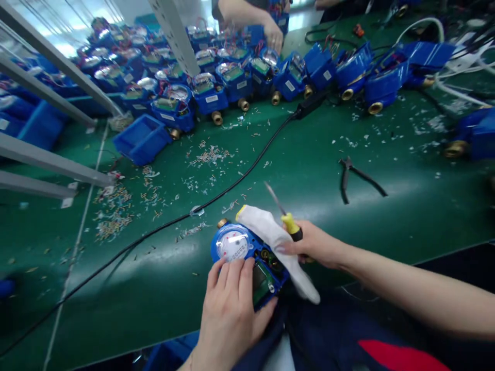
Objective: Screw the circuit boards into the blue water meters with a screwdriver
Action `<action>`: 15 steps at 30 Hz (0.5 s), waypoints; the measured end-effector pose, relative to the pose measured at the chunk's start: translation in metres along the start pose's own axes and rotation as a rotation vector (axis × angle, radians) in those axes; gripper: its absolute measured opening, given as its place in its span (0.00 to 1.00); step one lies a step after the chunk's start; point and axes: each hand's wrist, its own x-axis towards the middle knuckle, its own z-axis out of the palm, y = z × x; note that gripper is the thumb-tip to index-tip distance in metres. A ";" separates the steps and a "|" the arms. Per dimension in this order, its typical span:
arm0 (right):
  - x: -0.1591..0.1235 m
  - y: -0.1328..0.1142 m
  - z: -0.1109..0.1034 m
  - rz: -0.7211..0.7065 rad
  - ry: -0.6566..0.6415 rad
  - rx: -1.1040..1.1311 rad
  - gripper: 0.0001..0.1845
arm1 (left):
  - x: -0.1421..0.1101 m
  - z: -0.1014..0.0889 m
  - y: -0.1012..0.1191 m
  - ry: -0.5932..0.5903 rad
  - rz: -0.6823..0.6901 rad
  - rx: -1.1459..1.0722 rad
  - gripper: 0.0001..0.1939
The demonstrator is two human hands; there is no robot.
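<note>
A blue water meter (247, 257) with a round white dial and a green circuit board lies at the near edge of the green table (309, 170). My left hand (228, 309) grips it from the near side, fingers lying on the dial and board. My right hand (315, 245) is closed round a yellow-handled screwdriver (286, 216), blade pointing up and away, and also pinches a white cloth (282, 247) draped across the meter's right side.
Black pliers (351, 175) lie to the right. A black cable (216, 196) crosses the table. Several blue meters (240, 77) crowd the far side, with another person's hand (273, 33) on them. A blue tray (141, 138), wire scraps (116, 206) and grey metal bars (50, 165) are at left.
</note>
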 end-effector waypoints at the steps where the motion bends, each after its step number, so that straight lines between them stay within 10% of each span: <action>1: -0.001 0.002 -0.001 -0.046 0.090 0.047 0.25 | -0.003 0.001 -0.002 0.008 -0.013 -0.051 0.24; 4: -0.006 0.009 -0.005 -0.188 0.260 0.085 0.25 | -0.009 0.005 -0.008 0.049 -0.040 -0.213 0.24; 10: -0.002 0.037 0.029 -0.191 -0.038 0.142 0.25 | -0.035 0.030 -0.021 0.334 0.002 -0.350 0.27; 15: -0.001 0.041 0.050 -0.248 -0.054 0.069 0.22 | -0.060 0.029 -0.037 0.309 -0.039 -0.369 0.29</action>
